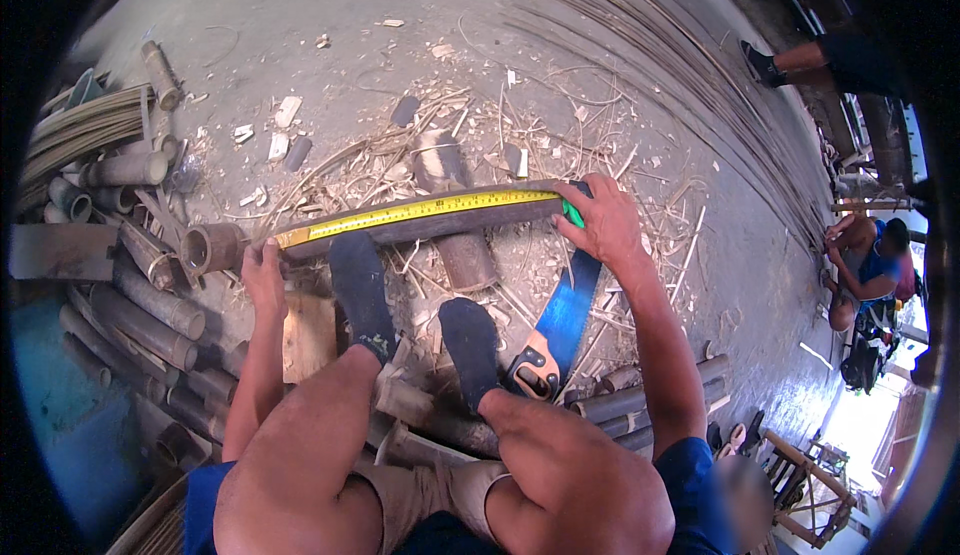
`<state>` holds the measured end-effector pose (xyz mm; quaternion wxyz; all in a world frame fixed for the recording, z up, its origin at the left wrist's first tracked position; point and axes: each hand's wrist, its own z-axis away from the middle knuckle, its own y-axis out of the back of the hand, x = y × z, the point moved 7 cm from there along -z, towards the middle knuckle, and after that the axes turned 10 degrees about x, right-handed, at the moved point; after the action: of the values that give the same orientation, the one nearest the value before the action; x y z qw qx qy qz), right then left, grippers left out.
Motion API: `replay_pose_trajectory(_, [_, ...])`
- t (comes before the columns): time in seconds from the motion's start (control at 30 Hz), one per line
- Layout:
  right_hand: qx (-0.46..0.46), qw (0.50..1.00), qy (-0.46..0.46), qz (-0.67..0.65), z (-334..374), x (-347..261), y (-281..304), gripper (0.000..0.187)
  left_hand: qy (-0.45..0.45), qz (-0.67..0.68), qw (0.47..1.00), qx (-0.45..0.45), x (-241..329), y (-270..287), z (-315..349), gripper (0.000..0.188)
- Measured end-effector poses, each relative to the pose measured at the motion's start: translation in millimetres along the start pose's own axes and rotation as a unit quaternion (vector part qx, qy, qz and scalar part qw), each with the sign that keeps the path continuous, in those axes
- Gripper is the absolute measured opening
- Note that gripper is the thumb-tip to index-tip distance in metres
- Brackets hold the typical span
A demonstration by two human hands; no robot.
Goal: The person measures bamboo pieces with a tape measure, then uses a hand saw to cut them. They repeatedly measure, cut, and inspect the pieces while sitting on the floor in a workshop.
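Observation:
A dark bamboo pole (400, 233) lies crosswise in front of me over a short, thick bamboo piece (465, 263). Along its top a yellow tape measure (420, 212) is drawn out. My left hand (264, 277) pinches the tape's end against the pole, near the pole's open left end. At the other side my right hand (606, 221) grips the green and black tape case, partly hidden by the fingers. Below that hand a handsaw (568, 317) with a blue blade rests, its tan and black handle toward me. My left foot (360, 290) presses against the pole.
Cut bamboo tubes (150, 305) are heaped at the left beside bundled strips (90, 135). Shavings (540, 145) and offcuts litter the floor. Long thin rods (640, 45) stretch across the upper right. Another person (870, 270) sits at the far right; someone's leg (800, 58) shows above.

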<state>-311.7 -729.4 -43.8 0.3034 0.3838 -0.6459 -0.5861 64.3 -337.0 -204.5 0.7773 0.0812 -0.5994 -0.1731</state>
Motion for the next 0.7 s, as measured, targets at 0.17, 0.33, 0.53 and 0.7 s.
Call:
replay_pose_trajectory(0.17, [0.014,1.0,0.016,0.012,3.4,-1.6,-2.9,0.051,-0.111,-0.117,0.984,0.068,14.1,3.7,0.1,0.039])
replay_pose_trajectory(0.33, [0.014,0.999,0.023,0.016,5.3,0.3,-4.8,0.051,-0.384,-0.316,0.852,0.16,95.7,-36.5,58.7,0.055])
replay_pose_trajectory(0.53, [0.014,0.999,0.023,0.02,4.6,0.5,-5.2,0.052,-0.441,-0.242,0.826,-0.254,143.6,-178.8,143.6,0.058])
replay_pose_trajectory(0.7, [0.015,0.999,0.025,0.018,4.5,1.7,-5.2,0.051,-0.342,-0.292,0.837,-0.312,130.4,-225.6,156.0,0.049])
